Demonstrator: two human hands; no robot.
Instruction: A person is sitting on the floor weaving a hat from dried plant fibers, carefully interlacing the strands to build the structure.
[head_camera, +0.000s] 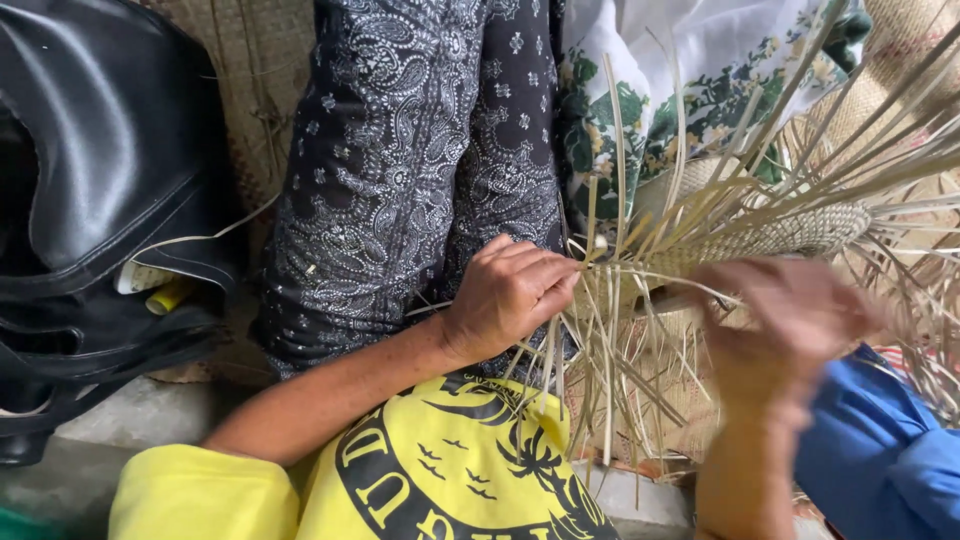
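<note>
Outdoors, woven mat (240, 60) floor, black bag (100, 150) nr left hand (505, 295).

pale tan straw strips (700, 240), black bag (100, 170)

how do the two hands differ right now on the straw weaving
The left hand is sharp in the picture, while the right hand is blurred. The left hand pinches strips at the edge of the woven straw piece with fingers curled; the right hand's grip cannot be made out. Both are bare and sit among the loose straw strips.
</note>
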